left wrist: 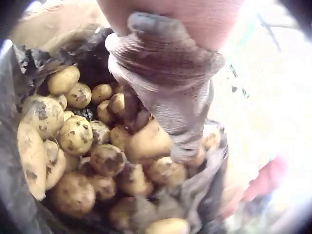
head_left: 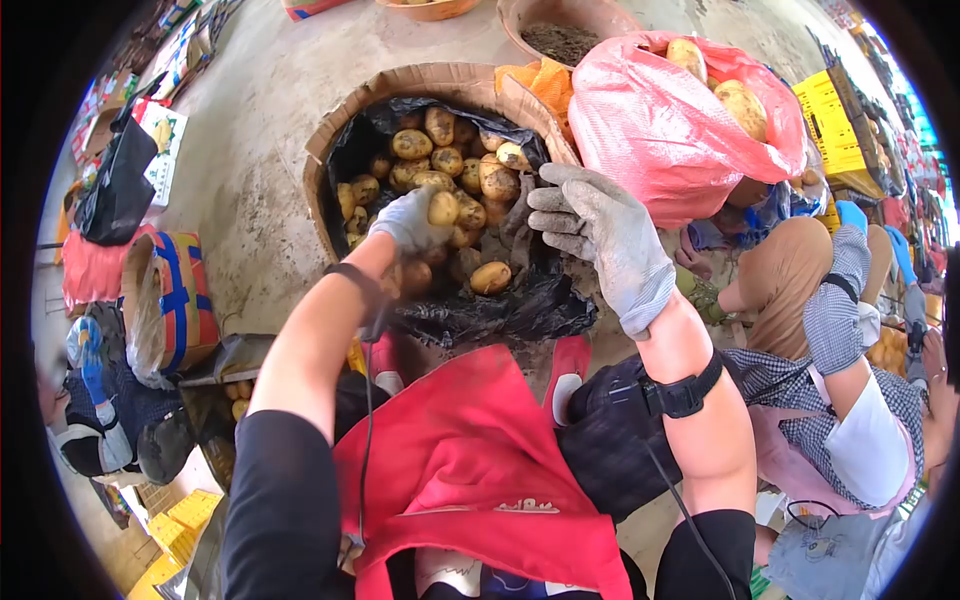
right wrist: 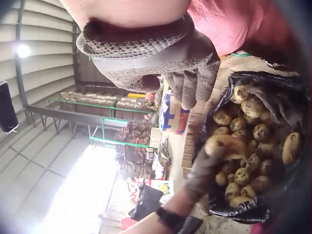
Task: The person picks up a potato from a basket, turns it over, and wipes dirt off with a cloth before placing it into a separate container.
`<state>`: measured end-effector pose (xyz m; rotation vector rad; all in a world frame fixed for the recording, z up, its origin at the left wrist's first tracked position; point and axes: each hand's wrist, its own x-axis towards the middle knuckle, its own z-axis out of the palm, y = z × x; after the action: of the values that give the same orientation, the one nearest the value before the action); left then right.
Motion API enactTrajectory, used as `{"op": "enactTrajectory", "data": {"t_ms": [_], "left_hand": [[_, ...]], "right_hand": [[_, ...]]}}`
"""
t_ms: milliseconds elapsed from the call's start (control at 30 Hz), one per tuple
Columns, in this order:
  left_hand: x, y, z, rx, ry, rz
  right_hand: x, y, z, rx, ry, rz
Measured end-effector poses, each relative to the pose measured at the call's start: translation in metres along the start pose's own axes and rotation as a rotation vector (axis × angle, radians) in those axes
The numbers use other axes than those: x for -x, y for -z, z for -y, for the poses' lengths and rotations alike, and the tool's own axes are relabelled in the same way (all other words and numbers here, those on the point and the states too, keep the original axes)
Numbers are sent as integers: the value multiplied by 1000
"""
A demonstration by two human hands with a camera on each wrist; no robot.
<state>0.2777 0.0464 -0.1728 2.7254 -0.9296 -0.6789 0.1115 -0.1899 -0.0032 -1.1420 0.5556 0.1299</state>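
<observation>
Gripping a potato (head_left: 443, 208) in my curled left hand (head_left: 408, 225) above the full box (head_left: 420, 78), I hover my right hand (head_left: 600, 235) nearby, fingers loosely bent and empty; the dusty glove could let the potato slip.

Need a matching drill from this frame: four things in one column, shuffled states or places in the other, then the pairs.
Things:
1. left hand
2. right hand
3. pink sack
4. cardboard box

States:
A. lined with black plastic, full of potatoes
B. gloved, grips a potato over the pile
C. gloved, fingers loose, holds nothing
D. beside the box, potatoes showing at its open top

Pairs: 1-B, 2-C, 3-D, 4-A
</observation>
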Motion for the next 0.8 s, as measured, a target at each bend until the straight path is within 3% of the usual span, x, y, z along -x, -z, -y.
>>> {"op": "enactTrajectory", "data": {"t_ms": [33,67,100,167,200,233,300,333,400,500,533,567,633,667,700,800], "left_hand": [[9,8,5,437,31,-43],[12,7,14,909,-77,-26],[39,47,-8,1043,37,24],[72,83,-24,1394,-89,73],[86,100,-33,1394,-88,64],[97,115,-44,1451,-101,71],[127,130,-63,1516,-107,60],[142,135,-73,1538,-90,22],[159,131,-81,1568,-102,-10],[165,118,-85,1510,-85,-109],[168,120,-87,1429,30,-74],[171,122,-86,1437,37,-78],[173,125,-82,1590,90,7],[172,117,-76,1689,64,-6],[170,109,-70,1691,64,-7],[170,99,-60,1781,28,-62]], "right_hand": [[-2,0,-4,37,2,-30],[-4,-4,-6,64,-23,-32],[-18,1,-28,144,44,15],[-32,2,-64,198,110,206],[-16,-13,-55,344,131,222],[2,-33,-43,210,130,244],[0,-46,-54,171,314,281],[0,-50,-51,175,320,292],[2,-56,-46,244,465,306],[8,-58,-37,426,512,288],[8,-58,-43,492,571,262],[7,-58,-47,496,564,269],[5,-61,-46,26,180,337],[7,-60,-41,102,106,257],[9,-60,-38,103,105,259],[13,-60,-33,99,-159,312]]}}
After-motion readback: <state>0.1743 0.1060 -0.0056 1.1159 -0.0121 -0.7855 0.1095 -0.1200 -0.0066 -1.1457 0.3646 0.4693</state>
